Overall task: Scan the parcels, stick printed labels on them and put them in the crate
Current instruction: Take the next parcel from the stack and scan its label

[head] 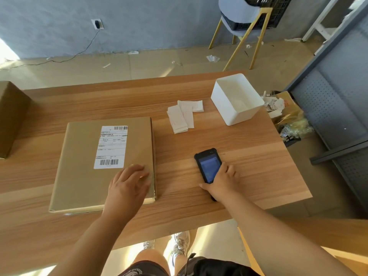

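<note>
The single wide-angle view sits on the person's head, looking forward and steeply down over the light wood-grain table (pixel 199 140) toward the grey wall (pixel 149 22) beyond. It is near: both forearms enter from the bottom edge, left hand (pixel 128 184) on a flat brown cardboard parcel (pixel 83 172), right hand (pixel 224 181) round a black handheld scanner (pixel 208 166).

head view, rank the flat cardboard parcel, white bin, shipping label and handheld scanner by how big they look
1. flat cardboard parcel
2. white bin
3. shipping label and handheld scanner: about alike. The right hand covers part of the scanner, so these two stay unranked.
</note>
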